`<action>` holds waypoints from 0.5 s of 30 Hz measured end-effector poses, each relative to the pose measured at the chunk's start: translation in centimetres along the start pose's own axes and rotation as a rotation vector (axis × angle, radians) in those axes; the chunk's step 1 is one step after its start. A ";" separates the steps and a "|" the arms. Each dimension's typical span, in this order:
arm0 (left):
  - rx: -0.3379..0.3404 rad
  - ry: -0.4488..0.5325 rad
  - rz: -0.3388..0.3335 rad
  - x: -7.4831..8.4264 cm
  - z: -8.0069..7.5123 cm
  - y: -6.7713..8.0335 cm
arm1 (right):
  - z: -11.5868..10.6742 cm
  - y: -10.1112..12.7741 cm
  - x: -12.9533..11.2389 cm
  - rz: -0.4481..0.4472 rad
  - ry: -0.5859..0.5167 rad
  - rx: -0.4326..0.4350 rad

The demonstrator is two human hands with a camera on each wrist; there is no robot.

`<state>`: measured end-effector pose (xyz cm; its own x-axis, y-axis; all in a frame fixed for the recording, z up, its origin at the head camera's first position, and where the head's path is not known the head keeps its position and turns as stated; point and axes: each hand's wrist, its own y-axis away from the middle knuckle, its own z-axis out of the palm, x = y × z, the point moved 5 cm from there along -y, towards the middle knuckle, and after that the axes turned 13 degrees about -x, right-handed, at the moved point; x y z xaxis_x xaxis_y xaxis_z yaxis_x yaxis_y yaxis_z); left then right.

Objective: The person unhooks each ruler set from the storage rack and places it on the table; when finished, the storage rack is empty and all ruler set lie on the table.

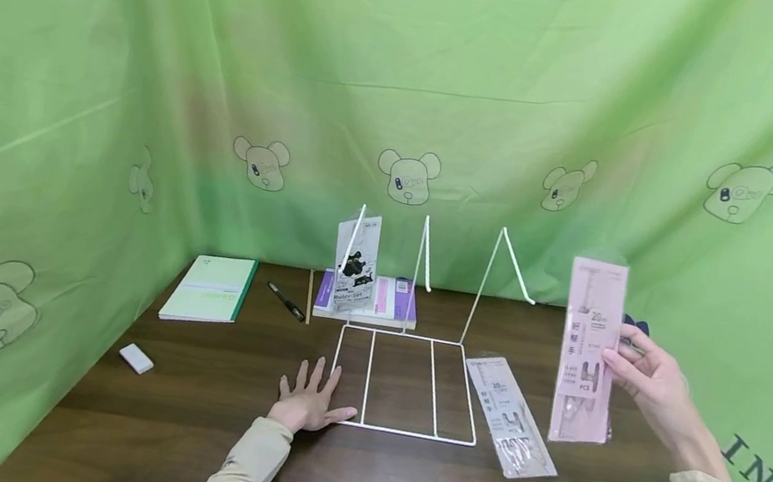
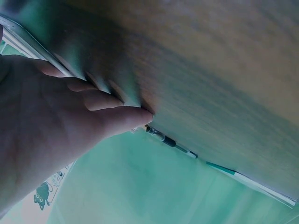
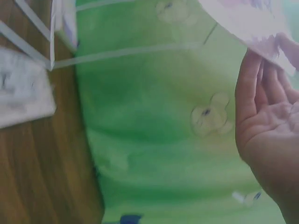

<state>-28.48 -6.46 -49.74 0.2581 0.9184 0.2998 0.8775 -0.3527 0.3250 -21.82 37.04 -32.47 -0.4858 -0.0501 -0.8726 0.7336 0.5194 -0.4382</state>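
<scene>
Green cloth is hanging behind brown table (image 1: 175, 427) | left hand (image 1: 310, 399) is lying flat, fingers spread, touching wire rack (image 1: 407, 379) | right hand (image 1: 652, 383) is pinching pink pack (image 1: 589, 353) upright above table, right of rack | second pack (image 1: 510, 417) is lying between

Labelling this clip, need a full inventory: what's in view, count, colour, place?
pink flat ruler packet: 1, pink, held upright in the air at right
clear flat ruler packet: 1, clear and grey, lying on table right of rack
white wire book rack: 1, white, table centre
black-and-white printed card packet: 1, standing in rack's left slot
purple-edged book: 1, flat behind rack
green notebook: 1, back left
black pen: 1, right of notebook
thin wooden stick: 1, beside pen
white eraser: 1, front left
dark wooden table: 1, brown
green bear-print cloth: backdrop all round
left hand: flat on table, by rack's edge
right hand: holds pink packet
</scene>
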 end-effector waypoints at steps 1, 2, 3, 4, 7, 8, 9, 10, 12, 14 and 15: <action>0.004 0.002 0.002 -0.4 0.3 -0.3 | -0.5 0.2 0.6 0.044 0.008 0.026; 0.005 0.006 0.002 -0.8 0.7 -0.7 | -1.0 0.4 1.2 0.101 0.021 0.057; 0.008 0.008 0.003 -1.2 1.0 -1.1 | -1.5 0.7 2.0 0.161 0.044 0.083; 0.006 0.012 0.001 -1.3 1.1 -1.2 | -2.0 1.0 2.7 0.221 0.079 0.112; 0.015 0.012 0.006 -1.5 1.3 -1.4 | -3.4 2.3 4.8 0.401 0.195 0.184; 0.010 0.012 0.001 -1.4 1.3 -1.2 | -3.9 2.7 5.5 0.459 0.230 0.203; 0.005 0.010 -0.003 -1.3 1.1 -1.0 | -4.3 3.1 6.2 0.510 0.262 0.214; 0.002 0.003 -0.006 -1.2 1.1 -0.9 | -4.7 3.5 6.9 0.565 0.286 0.228; -0.007 0.006 -0.009 -0.6 0.6 -0.4 | -5.3 4.3 8.1 0.648 0.299 0.244; -0.018 0.010 -0.013 -0.2 0.1 0.1 | -5.6 5.1 9.3 0.712 0.288 0.248; -0.020 0.009 -0.013 0.0 0.0 0.2 | -5.8 5.5 9.8 0.734 0.279 0.248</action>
<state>-28.31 -6.57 -49.68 0.2431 0.9213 0.3034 0.8724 -0.3444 0.3468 -25.31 44.30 -42.23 0.0821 0.4596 -0.8843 0.9783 0.1323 0.1596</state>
